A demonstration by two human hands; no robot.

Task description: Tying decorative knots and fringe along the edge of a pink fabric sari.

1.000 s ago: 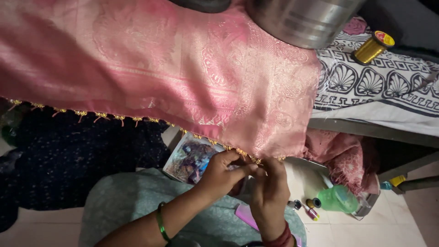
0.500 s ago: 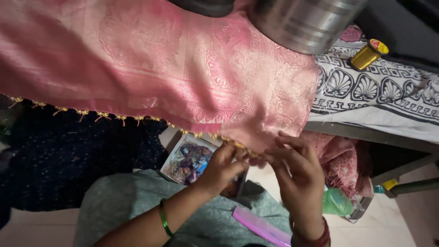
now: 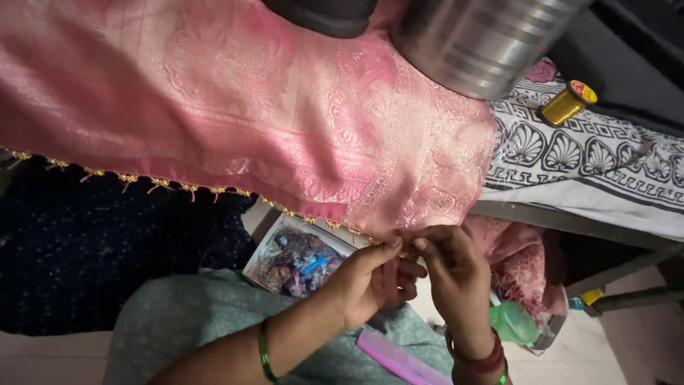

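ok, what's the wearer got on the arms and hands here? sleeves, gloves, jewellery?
Both hands are bare, no gloves, and no sleeves reach the forearms in view. The left hand side has one thin green bangle on the forearm. The right hand side has stacked dark red bangles at the wrist, with a thin green bangle just below them. I can't make out any rings.

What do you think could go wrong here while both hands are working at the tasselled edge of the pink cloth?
1. The left hand and right hand pinch the pink cloth right at its gold tassel edge; a hard tug might loosen the trim.
2. The steel container sits on the cloth, so pulling could tip it.
3. The gold thread spool lies loose on the printed sheet and might roll off.
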